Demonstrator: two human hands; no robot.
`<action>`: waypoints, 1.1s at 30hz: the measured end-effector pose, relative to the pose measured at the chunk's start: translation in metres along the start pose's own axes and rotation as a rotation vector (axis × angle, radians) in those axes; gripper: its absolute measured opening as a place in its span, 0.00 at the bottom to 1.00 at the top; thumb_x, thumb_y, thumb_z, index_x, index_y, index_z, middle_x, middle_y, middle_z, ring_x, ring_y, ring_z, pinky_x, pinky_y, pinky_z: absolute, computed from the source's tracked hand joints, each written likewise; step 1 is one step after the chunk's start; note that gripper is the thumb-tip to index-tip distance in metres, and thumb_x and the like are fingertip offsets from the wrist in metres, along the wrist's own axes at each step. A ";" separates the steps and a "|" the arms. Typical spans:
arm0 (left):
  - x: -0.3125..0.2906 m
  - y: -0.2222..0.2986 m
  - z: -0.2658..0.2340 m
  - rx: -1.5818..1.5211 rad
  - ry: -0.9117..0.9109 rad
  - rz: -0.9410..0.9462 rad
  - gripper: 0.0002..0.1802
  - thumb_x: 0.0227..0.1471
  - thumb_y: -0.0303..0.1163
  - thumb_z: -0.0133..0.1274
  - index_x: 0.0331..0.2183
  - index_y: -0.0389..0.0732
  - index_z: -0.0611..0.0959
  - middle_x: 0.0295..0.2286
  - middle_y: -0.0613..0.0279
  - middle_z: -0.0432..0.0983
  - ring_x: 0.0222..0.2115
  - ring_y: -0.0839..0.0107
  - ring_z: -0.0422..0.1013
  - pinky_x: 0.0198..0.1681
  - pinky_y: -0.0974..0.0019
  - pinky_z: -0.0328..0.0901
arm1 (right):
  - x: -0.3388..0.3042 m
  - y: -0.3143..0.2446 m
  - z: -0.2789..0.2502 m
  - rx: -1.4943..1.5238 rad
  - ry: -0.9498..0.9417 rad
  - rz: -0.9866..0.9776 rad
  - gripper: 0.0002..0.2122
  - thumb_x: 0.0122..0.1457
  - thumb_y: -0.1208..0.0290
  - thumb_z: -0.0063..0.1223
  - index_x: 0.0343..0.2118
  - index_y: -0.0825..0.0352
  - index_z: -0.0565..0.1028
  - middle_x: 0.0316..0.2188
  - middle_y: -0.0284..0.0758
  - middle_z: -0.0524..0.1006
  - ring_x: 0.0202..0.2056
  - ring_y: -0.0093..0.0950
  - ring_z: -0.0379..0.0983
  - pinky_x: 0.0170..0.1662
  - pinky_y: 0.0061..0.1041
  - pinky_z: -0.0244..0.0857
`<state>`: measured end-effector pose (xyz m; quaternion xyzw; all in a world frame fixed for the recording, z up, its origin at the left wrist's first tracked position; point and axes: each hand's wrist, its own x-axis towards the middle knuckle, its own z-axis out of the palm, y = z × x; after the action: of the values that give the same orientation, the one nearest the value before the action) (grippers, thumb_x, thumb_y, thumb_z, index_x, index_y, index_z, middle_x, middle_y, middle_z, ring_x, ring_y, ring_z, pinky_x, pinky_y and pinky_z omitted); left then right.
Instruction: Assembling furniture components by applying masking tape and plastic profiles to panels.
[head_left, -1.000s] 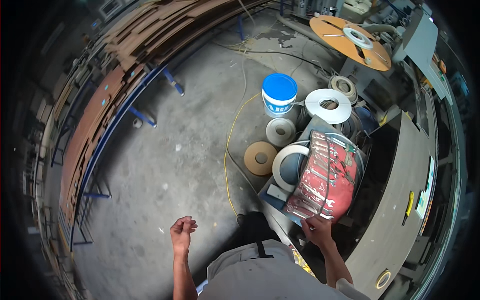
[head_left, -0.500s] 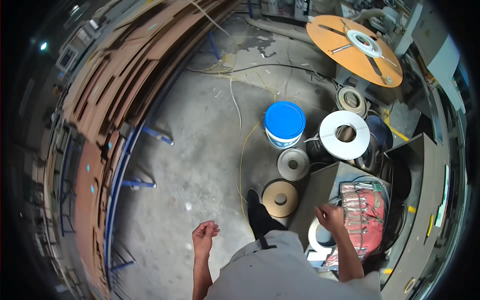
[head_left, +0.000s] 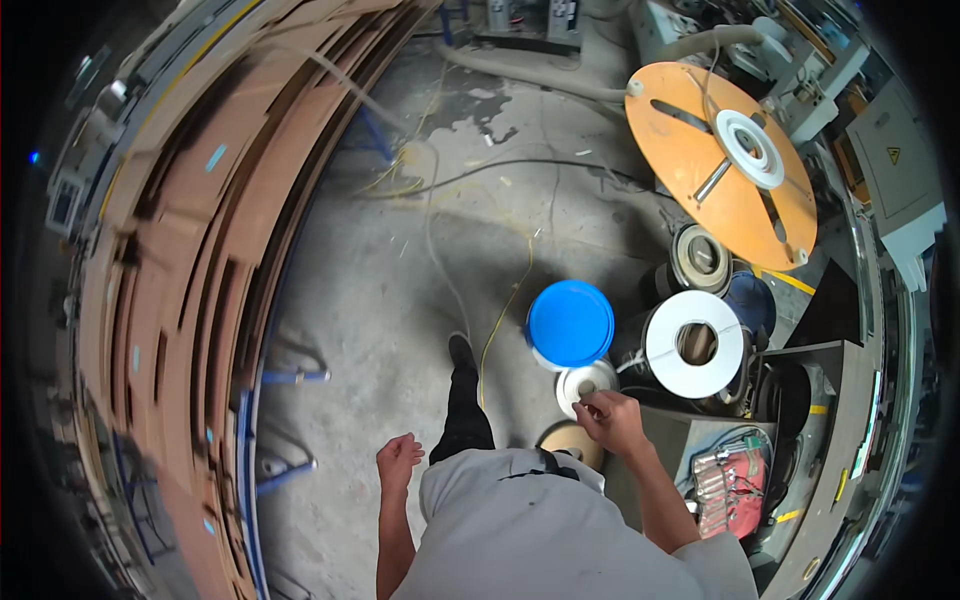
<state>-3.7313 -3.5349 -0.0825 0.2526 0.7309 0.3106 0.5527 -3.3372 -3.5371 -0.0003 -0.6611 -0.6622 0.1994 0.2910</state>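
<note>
My left hand [head_left: 399, 456] hangs over the bare concrete floor, left of my dark-clad leg. Its fingers are loosely bent and apart, with nothing seen in them. My right hand [head_left: 612, 421] is held out in front, its fingers curled together; whether anything small is inside is hidden. Beneath and beside it are a small pale reel [head_left: 570, 392] and a tan roll [head_left: 568, 436], both partly covered by the hand. Just beyond stands a white bucket with a blue lid [head_left: 570, 323]. To its right lies a large white roll [head_left: 662, 348] of strip material.
Long brown boards [head_left: 190, 260] are stacked on a blue-legged rack along the left. At the far right stands a big orange slotted disc [head_left: 670, 130]. A red tool roll [head_left: 745, 492] lies on a box to my right. Yellow and black cables [head_left: 505, 311] cross the floor.
I have moved forward, and a foot has stepped ahead. My right hand has shifted from beside the tool roll to above the small reels. My left hand stays low at my side.
</note>
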 end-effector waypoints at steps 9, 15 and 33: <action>0.242 0.259 0.090 0.206 -0.169 0.275 0.13 0.59 0.36 0.55 0.37 0.35 0.81 0.26 0.62 0.78 0.25 0.76 0.75 0.27 0.75 0.68 | 0.140 0.040 0.027 -0.020 0.009 0.426 0.10 0.54 0.60 0.61 0.33 0.60 0.81 0.25 0.34 0.81 0.26 0.34 0.79 0.30 0.32 0.72; 0.349 0.424 0.230 0.421 -0.425 0.513 0.13 0.58 0.34 0.56 0.37 0.33 0.81 0.27 0.62 0.79 0.25 0.76 0.75 0.30 0.73 0.69 | 0.259 0.087 0.039 -0.045 0.044 0.614 0.11 0.56 0.59 0.58 0.33 0.61 0.82 0.27 0.39 0.81 0.27 0.36 0.79 0.33 0.33 0.72; 0.643 0.584 0.511 0.542 -0.219 0.257 0.16 0.55 0.36 0.56 0.28 0.30 0.82 0.20 0.58 0.78 0.20 0.72 0.75 0.26 0.70 0.69 | 0.728 0.228 -0.097 0.526 0.332 0.715 0.08 0.57 0.66 0.60 0.34 0.65 0.81 0.25 0.35 0.80 0.22 0.27 0.74 0.30 0.25 0.70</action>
<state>-3.3913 -2.5907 -0.1723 0.5128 0.6852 0.1427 0.4971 -3.0697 -2.8166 0.0135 -0.7744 -0.2645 0.3397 0.4637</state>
